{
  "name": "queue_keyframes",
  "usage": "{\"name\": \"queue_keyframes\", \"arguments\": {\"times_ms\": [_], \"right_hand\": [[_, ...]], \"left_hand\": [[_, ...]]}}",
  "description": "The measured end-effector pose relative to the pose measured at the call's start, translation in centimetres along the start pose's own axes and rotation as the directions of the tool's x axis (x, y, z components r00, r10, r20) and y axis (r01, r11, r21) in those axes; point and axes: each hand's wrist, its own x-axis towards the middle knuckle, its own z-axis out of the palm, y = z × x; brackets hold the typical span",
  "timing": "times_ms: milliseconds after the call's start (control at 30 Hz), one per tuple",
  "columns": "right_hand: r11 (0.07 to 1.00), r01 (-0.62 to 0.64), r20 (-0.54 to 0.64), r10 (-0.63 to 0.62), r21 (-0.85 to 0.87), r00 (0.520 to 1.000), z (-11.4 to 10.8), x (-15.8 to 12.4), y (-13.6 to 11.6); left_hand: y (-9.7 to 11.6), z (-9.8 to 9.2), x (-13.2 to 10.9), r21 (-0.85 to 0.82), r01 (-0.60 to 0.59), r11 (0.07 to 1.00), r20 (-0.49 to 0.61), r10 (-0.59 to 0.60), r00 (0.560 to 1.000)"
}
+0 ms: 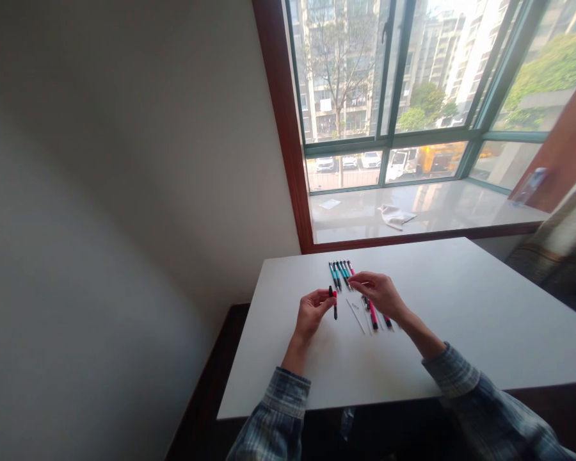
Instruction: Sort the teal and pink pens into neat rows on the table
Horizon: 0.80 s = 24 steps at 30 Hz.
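Note:
My left hand (312,315) is closed on a red and black pen part (335,304), held upright above the white table. To its right, my right hand (377,291) has its thumb and fingers pinched together; what they hold, if anything, is too small to make out. Just beyond the hands lies a row of several teal and black pens (335,275), with a pinkish-red one at its right end. Thin white refills (356,317) lie between the hands. Red and black pen barrels (373,317) rest partly beneath my right hand and wrist.
The white table (264,378) stands against a wall and a window ledge. On the ledge are a crumpled cloth (396,216), a piece of paper (329,203) and a clear bottle (530,186). A curtain (557,237) hangs at the right.

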Motion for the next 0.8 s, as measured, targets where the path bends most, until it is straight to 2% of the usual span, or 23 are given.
{"name": "queue_keyframes", "arguments": {"times_ms": [167, 267, 600, 700, 800], "right_hand": [[0.987, 0.130, 0.057, -0.125, -0.098, 0.991, 0.6, 0.6, -2.1], [0.974, 0.174, 0.111, -0.159, -0.142, 0.981, 1.1, 0.7, -2.9], [0.981, 0.136, 0.144, -0.117, -0.136, 0.983, 1.9, 0.6, -2.4], [0.946, 0.116, 0.033, -0.111, -0.302, 0.993, 1.5, 0.1, -2.2], [0.825, 0.069, 0.012, -0.074, -0.562, 0.997, 1.2, -1.0, -1.3]], "left_hand": [[-0.2, 0.0, 0.1, 0.044, -0.028, 0.999, 0.023, 0.027, 0.999], [-0.1, 0.0, 0.1, 0.050, -0.019, 0.999, 0.033, 0.017, 0.999], [-0.2, -0.2, 0.0, 0.048, -0.028, 0.998, 0.057, 0.026, 0.998], [0.0, -0.1, 0.0, 0.047, -0.029, 0.998, 0.024, 0.028, 0.999], [0.2, 0.0, -0.1, 0.050, -0.040, 0.998, 0.003, 0.040, 0.999]]}}
